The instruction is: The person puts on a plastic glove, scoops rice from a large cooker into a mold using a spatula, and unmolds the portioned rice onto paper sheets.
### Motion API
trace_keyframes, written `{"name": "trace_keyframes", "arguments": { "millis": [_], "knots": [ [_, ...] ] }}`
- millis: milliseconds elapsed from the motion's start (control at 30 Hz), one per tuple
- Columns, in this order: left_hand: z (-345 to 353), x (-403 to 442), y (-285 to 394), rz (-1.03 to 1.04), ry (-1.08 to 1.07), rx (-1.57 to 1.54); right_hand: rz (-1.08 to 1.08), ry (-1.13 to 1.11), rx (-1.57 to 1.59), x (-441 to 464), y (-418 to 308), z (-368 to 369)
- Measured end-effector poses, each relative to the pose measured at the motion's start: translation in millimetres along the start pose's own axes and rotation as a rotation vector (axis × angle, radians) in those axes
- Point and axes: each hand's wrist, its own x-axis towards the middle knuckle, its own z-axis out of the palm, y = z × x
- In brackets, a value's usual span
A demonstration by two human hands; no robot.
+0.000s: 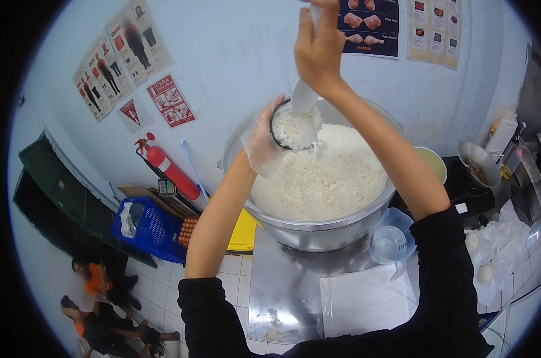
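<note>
My left hand (263,138), in a clear plastic glove, grips a dark-rimmed bowl (273,124) filled with white rice (294,128). The bowl is tilted above a large metal pot (318,230) that holds a broad heap of cooked rice (324,179). My bare right hand (319,51) is raised above the bowl, fingers closed round the handle of a white rice paddle (304,95). The paddle's blade points down onto the rice in the bowl. The top of the right hand is cut off by the frame edge.
Below the pot, a steel table (282,298) bears a clear measuring jug (390,241) and white sheets (369,298). A pan (479,164) stands at right. At left are a fire extinguisher (169,167), a blue crate (151,230) and eggs (188,230). Two people sit at lower left.
</note>
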Motion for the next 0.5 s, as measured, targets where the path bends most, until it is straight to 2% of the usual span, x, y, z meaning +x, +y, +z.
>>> {"name": "trace_keyframes", "arguments": {
  "millis": [100,133,200,300,400,467,500],
  "knots": [
    [-4,6,2,-0.044,-0.051,-0.125,0.110,-0.126,-0.042,-26,2,-7],
    [-18,19,-4,0.039,0.001,-0.112,0.029,-0.089,-0.026,-35,3,-5],
    [-38,42,-18,0.203,0.108,-0.089,0.000,-0.094,0.029,-54,-1,-8],
    [-2,20,-3,0.045,0.255,-0.019,0.024,-0.144,0.043,-60,-8,-19],
    [-10,22,-14,-0.008,0.295,-0.236,0.162,-0.182,-0.076,-36,-3,-39],
    [-16,21,-30,0.113,0.234,-0.107,0.216,-0.175,-0.105,-27,1,-36],
    [-14,21,-34,0.100,0.224,-0.125,0.243,-0.171,-0.120,-27,1,-33]
  ]
}}
